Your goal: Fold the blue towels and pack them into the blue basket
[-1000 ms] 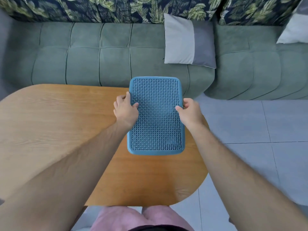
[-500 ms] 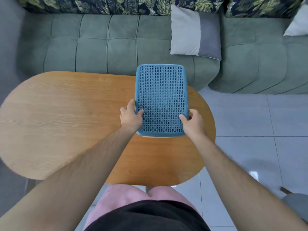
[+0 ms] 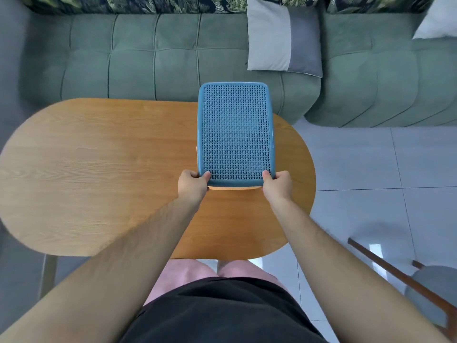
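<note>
The blue basket [image 3: 236,132] shows its perforated blue face upward, over the right part of the oval wooden table [image 3: 103,174]. My left hand [image 3: 193,185] grips its near left corner, thumb on top. My right hand [image 3: 278,185] grips the near right corner the same way. A thin pale edge shows under the basket's near rim. No blue towels are in view; whatever is inside the basket is hidden.
A green sofa [image 3: 153,60] runs along the far side of the table, with a grey two-tone cushion [image 3: 282,38] on it. A grey-seated wooden chair [image 3: 430,290] stands at the lower right on the tiled floor [image 3: 371,169].
My hands slid from the basket's sides down to its near corners. The basket now reaches farther from me, toward the sofa, and the view has pulled back.
</note>
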A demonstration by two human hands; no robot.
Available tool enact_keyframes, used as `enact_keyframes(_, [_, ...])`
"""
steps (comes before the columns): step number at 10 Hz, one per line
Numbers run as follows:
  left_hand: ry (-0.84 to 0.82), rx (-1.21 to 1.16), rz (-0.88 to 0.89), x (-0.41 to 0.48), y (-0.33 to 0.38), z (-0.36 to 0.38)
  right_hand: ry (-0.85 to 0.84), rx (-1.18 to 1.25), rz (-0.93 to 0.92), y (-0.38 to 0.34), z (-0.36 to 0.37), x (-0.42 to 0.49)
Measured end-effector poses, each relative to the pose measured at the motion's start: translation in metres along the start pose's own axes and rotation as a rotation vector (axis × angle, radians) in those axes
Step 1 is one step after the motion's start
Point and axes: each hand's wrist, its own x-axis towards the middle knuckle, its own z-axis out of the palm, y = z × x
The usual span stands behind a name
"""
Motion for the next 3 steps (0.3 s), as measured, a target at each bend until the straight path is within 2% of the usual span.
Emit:
enact_keyframes(1, [0.014,0.006,0.046,-0.002,-0.003,0.001,0.020,-0.121,-0.053,-0.002,-0.003,-0.004])
enact_keyframes(2, [-0.041,0.146,0.084,-0.008,0.003,-0.006,-0.019,-0.312,-0.094,-0.011,-0.013,-0.011])
enact_keyframes(3, [-0.070,0.408,0.180,-0.018,0.009,-0.017,0.111,-0.620,-0.262,-0.019,-0.016,-0.030])
